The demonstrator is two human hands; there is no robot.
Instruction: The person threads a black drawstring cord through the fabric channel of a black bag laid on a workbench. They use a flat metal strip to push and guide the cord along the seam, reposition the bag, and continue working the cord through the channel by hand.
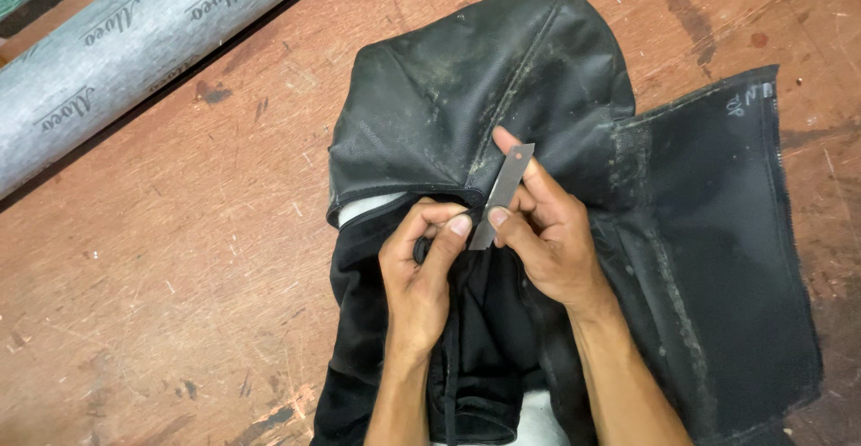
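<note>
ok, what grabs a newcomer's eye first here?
The bare grey blade at centre, pinched in the right hand and laid along a seam of the black leather-like cover. The left hand grips the cover's edge just beside it. Then the grey printed roll lying diagonally top left on the worn reddish table.

The blade's lower end disappears between the right hand's fingers. The black cover runs off the bottom edge, and the grey roll off the left.
</note>
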